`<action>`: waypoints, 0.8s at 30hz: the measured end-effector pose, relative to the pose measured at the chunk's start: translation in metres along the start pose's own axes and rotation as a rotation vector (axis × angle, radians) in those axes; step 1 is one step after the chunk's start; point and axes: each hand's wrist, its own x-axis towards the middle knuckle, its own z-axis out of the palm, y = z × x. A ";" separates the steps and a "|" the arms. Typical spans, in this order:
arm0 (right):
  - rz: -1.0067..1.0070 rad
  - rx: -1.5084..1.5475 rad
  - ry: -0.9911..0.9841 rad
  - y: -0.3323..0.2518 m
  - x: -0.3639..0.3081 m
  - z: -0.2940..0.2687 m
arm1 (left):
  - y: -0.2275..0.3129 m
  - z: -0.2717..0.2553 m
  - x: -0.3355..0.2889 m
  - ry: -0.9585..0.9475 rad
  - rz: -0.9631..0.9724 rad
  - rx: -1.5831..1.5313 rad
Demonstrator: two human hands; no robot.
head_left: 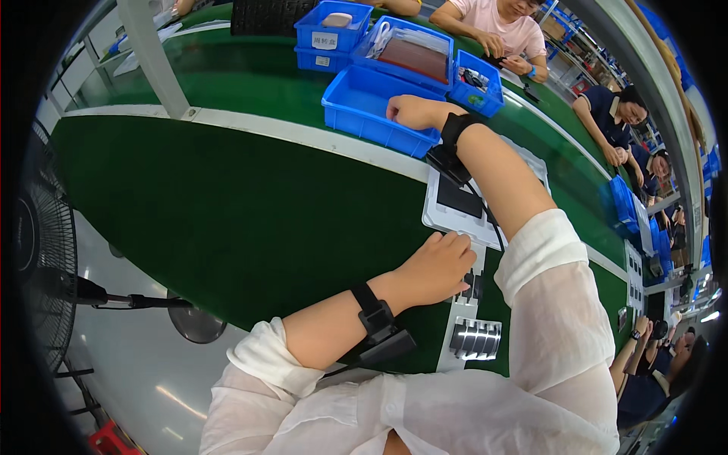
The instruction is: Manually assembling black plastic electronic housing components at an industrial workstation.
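My right hand (415,112) reaches over a blue plastic bin (356,129) at the far side of the bench, its fingers curled down. Whatever it may hold is hidden. My left hand (438,267) is bent over a pale strip (453,334) near me, its fingers curled in. A dark piece (473,285) shows beside its fingertips, but its grip is hidden. Closer to my body, several black, shiny curved pieces (476,339) sit in a row on the strip. A white tray (434,215) with a flat black rectangular piece (459,199) lies under my right forearm.
More blue bins (324,36) stand at the back; one holds a brown flat stack (413,61), another small parts (474,79). A white frame post (155,61) rises at left, near a floor fan (49,250). A person in pink (500,30) works opposite; others sit at right.
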 end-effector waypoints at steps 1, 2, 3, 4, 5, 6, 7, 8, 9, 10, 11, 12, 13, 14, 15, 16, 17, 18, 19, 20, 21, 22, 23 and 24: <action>-0.071 -0.059 -0.038 0.002 0.001 0.000 | 0.000 0.001 0.000 0.003 0.004 -0.001; -0.067 -0.056 -0.035 0.005 0.000 -0.003 | 0.001 0.001 0.000 0.005 0.009 -0.001; -0.031 0.129 -0.042 0.010 -0.002 -0.008 | 0.001 0.002 0.001 0.000 0.014 -0.003; 0.007 0.316 -0.051 0.013 -0.006 -0.011 | 0.001 0.002 0.001 0.006 0.016 -0.016; -0.020 0.412 0.034 0.010 -0.015 -0.014 | 0.000 0.001 0.000 0.011 0.011 -0.027; -0.015 0.453 0.108 0.008 -0.024 -0.019 | -0.001 0.000 -0.001 0.005 0.009 -0.031; -0.026 0.463 0.167 0.012 -0.040 -0.027 | 0.000 0.000 0.001 0.007 0.012 -0.037; -0.045 0.476 0.220 0.013 -0.053 -0.034 | 0.000 -0.001 0.001 0.008 0.007 -0.038; -0.039 0.440 0.264 0.014 -0.069 -0.038 | 0.000 -0.001 0.001 0.001 -0.001 -0.037; -0.027 0.401 0.313 0.017 -0.088 -0.040 | 0.001 -0.003 0.001 -0.006 0.008 -0.049; -0.008 0.375 0.246 0.028 -0.103 -0.042 | 0.001 -0.004 0.001 -0.009 0.006 -0.043; 0.077 0.279 0.157 0.038 -0.118 -0.037 | 0.001 -0.004 0.001 -0.012 0.004 -0.036; 0.153 0.184 0.067 0.044 -0.130 -0.030 | 0.001 -0.004 0.000 -0.027 -0.006 -0.007; 0.179 0.064 -0.018 0.047 -0.140 -0.021 | 0.000 -0.005 0.000 -0.031 0.002 -0.013; 0.229 -0.070 -0.086 0.050 -0.151 -0.011 | 0.000 -0.006 -0.001 -0.038 0.003 0.005; 0.108 -0.237 -0.035 0.065 -0.163 0.002 | 0.002 -0.007 0.001 -0.042 0.014 0.020; 0.129 -0.209 -0.040 0.063 -0.169 0.010 | 0.002 -0.009 0.000 -0.042 0.013 0.054; 0.148 -0.180 -0.045 0.062 -0.175 0.017 | 0.002 -0.012 -0.001 -0.048 0.011 0.055; 0.114 -0.140 0.013 0.065 -0.180 0.024 | 0.002 -0.013 -0.001 -0.055 0.007 0.062; 0.119 -0.134 0.012 0.069 -0.182 0.028 | 0.002 -0.015 0.000 -0.062 0.001 0.070; 0.066 -0.089 0.060 0.075 -0.181 0.031 | 0.001 -0.017 0.000 -0.074 0.003 0.075; 0.020 -0.040 0.107 0.079 -0.183 0.033 | 0.002 -0.019 0.001 -0.085 0.007 0.066; 0.010 -0.044 0.100 0.083 -0.180 0.035 | 0.003 -0.021 0.001 -0.096 0.003 0.072; -0.014 -0.037 0.129 0.088 -0.179 0.035 | 0.003 -0.022 0.002 -0.106 -0.001 0.077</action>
